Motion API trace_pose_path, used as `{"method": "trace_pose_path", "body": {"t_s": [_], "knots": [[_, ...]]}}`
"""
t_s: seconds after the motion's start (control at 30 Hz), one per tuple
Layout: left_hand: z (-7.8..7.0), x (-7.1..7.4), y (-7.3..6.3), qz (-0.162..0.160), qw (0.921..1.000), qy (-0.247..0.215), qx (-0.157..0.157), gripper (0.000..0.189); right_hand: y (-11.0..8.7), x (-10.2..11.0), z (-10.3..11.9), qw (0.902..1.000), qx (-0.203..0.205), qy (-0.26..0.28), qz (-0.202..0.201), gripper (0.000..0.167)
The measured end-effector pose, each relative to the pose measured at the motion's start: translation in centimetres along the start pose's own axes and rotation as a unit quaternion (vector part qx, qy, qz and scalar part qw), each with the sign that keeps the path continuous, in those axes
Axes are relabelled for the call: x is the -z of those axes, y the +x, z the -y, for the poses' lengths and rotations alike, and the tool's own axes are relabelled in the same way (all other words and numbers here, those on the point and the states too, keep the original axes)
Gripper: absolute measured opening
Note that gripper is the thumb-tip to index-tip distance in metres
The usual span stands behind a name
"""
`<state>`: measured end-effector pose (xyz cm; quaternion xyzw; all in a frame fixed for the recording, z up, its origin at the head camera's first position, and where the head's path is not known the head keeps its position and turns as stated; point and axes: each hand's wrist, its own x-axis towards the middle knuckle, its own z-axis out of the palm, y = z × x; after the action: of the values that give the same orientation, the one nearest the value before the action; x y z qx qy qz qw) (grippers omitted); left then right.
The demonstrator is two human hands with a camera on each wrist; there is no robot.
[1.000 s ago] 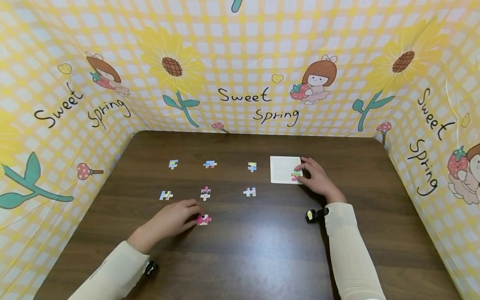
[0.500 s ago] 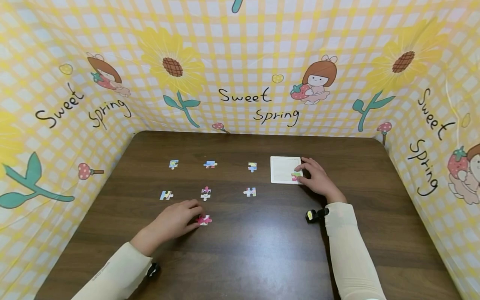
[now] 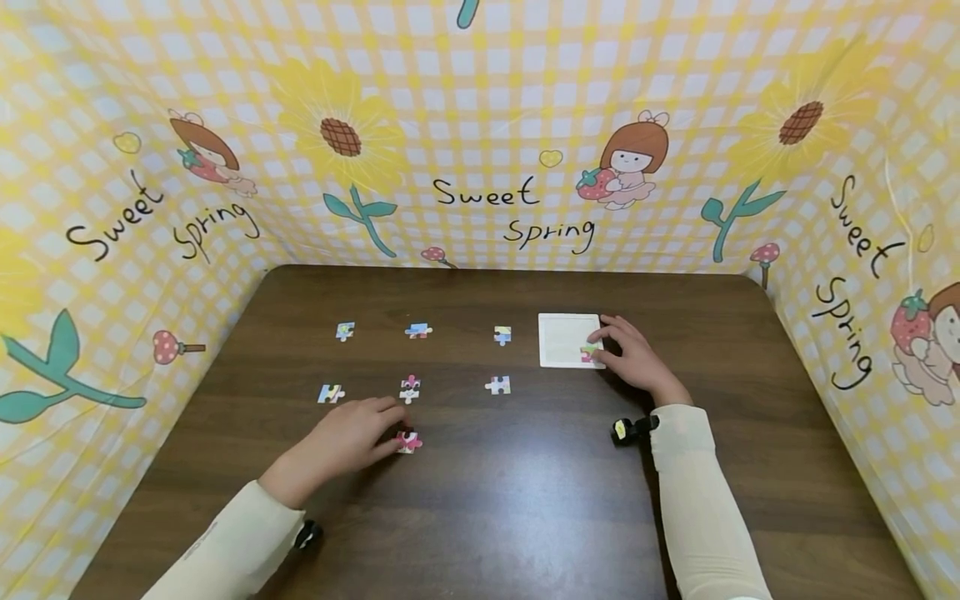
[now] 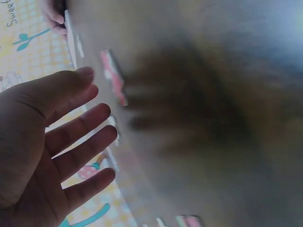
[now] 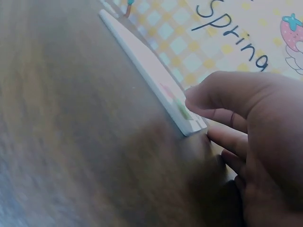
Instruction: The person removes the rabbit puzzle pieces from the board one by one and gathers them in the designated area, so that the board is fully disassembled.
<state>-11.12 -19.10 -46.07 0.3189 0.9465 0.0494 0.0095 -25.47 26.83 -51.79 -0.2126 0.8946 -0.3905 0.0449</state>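
Note:
In the head view my left hand (image 3: 347, 443) is low over the table beside a pink-and-white jigsaw piece (image 3: 409, 442), its thumb overlapping the piece's left side. The left wrist view shows the fingers spread and loosely bent, with a gap between their tips and the pink piece (image 4: 113, 78). My right hand (image 3: 634, 357) holds the right edge of a square white puzzle tray (image 3: 562, 340). Its thumb and index finger lie over the rim, the other fingers along the outside. In the tray's lower right corner sits a pink-and-green piece (image 3: 588, 354), partly under those fingertips.
Behind the left hand, loose jigsaw pieces lie in two rows, among them a blue one (image 3: 418, 331), a white one (image 3: 498, 385) and a pink-topped one (image 3: 409, 389). A yellow checked cloth (image 3: 480, 133) walls the table's back and sides.
The left hand has shifted slightly right, its thumb now overlapping the pink-and-white piece. The right hand stays at the tray. The head view has moved a little.

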Motion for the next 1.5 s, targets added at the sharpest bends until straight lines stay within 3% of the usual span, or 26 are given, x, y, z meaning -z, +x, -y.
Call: {"method": "trace_pose_path", "body": {"t_s": [0.13,0.23,0.43,0.53,0.7,0.9,1.1,1.3,1.5], "knots": [[-0.7,0.8,1.8,-0.011,0.9999,0.011,0.000,0.022,-0.2,0.1,-0.2,0.9995,0.008,0.030,0.002,0.024],[-1.8,1.6,4.2,-0.019,0.9996,0.016,-0.010,0.024,-0.4,0.3,-0.4,0.9990,0.005,0.044,-0.004,0.026],[-4.5,3.4,11.2,-0.039,0.9992,-0.009,-0.010,0.030,-0.6,1.0,-0.6,0.9978,-0.009,0.056,-0.033,0.028],[-6.3,4.0,14.8,-0.022,0.9995,-0.023,-0.008,0.034,-0.5,1.0,-0.7,0.9988,-0.013,0.040,-0.024,0.031],[-9.0,3.4,20.2,0.017,0.9991,-0.039,0.001,0.044,-0.4,1.0,-0.8,1.0000,-0.004,0.002,-0.007,0.040],[-10.8,0.6,25.0,0.056,0.9960,-0.042,0.055,0.057,-0.5,1.1,-0.8,0.9997,0.005,-0.018,0.014,0.047],[-11.7,-2.3,27.4,0.080,0.9918,-0.041,0.091,0.063,-0.7,0.9,-1.0,0.9994,0.002,-0.028,0.020,0.049],[-12.1,-4.3,28.0,0.073,0.9934,-0.048,0.074,0.055,-0.7,0.9,-1.0,0.9996,0.007,-0.021,0.017,0.051],[-12.2,-4.9,28.0,0.058,0.9932,-0.071,0.072,0.048,-0.6,1.1,-0.9,0.9996,0.006,-0.022,0.016,0.051]]}}
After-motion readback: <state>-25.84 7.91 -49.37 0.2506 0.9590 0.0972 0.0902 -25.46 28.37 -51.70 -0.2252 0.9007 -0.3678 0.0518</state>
